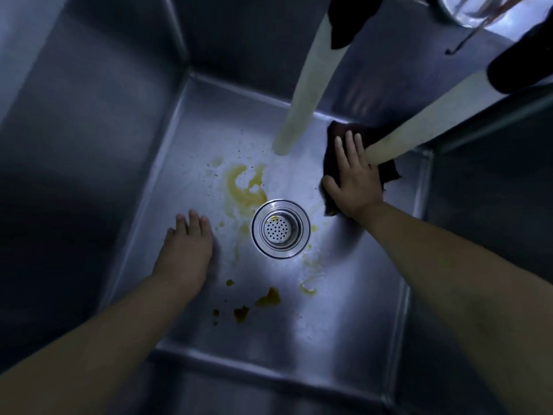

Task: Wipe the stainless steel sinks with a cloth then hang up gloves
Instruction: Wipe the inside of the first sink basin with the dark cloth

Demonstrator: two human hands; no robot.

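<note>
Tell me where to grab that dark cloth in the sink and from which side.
Grip the cloth at its free right edge, coming from above right. It lies flat on the sink floor; the right hand presses its middle and a pale hose crosses above it.

Commercial or restaurant-type kitchen wash area: deep square stainless steel sink (98, 121) with welded corners, perforated drain strainer (280, 229), yellowish food residue (244, 187) on the bottom, two pale hoses (302, 85) hanging in.
</note>
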